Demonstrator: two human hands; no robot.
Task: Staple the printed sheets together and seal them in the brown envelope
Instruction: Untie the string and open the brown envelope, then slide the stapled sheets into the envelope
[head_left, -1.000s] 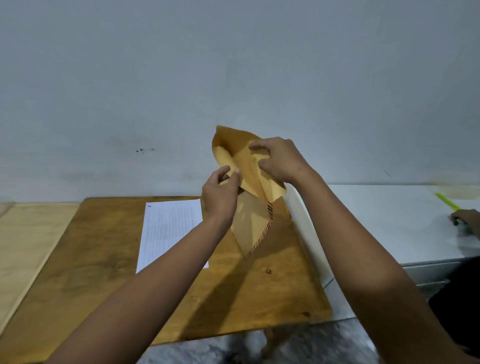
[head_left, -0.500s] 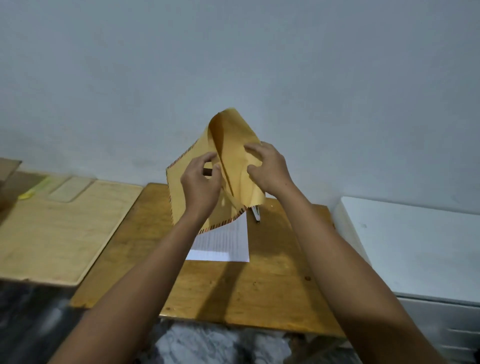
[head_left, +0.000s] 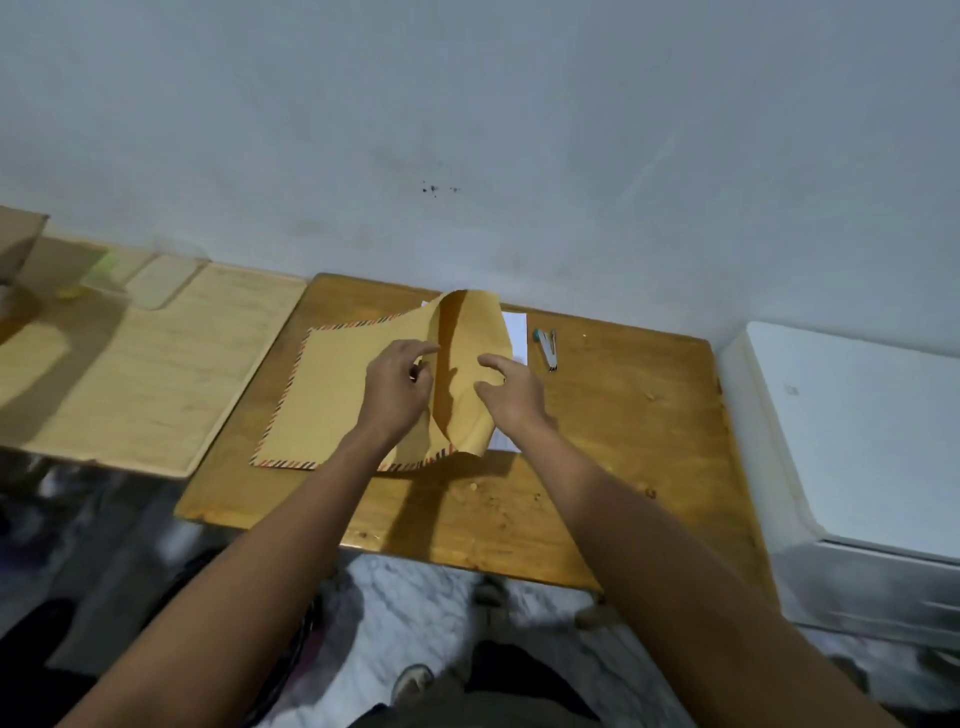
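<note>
Brown envelope (head_left: 332, 395) flat on wooden table (head_left: 623, 441), right portion curled upward. Left hand (head_left: 397, 384) and right hand (head_left: 511, 392) pinching curled flap. Printed sheets (head_left: 515, 332) mostly hidden beneath envelope. Stapler (head_left: 546, 348) just beside sheets, right side.

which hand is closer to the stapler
Right. The right hand is on the envelope flap, just left of the stapler; the left hand is farther left across the flap.
</note>
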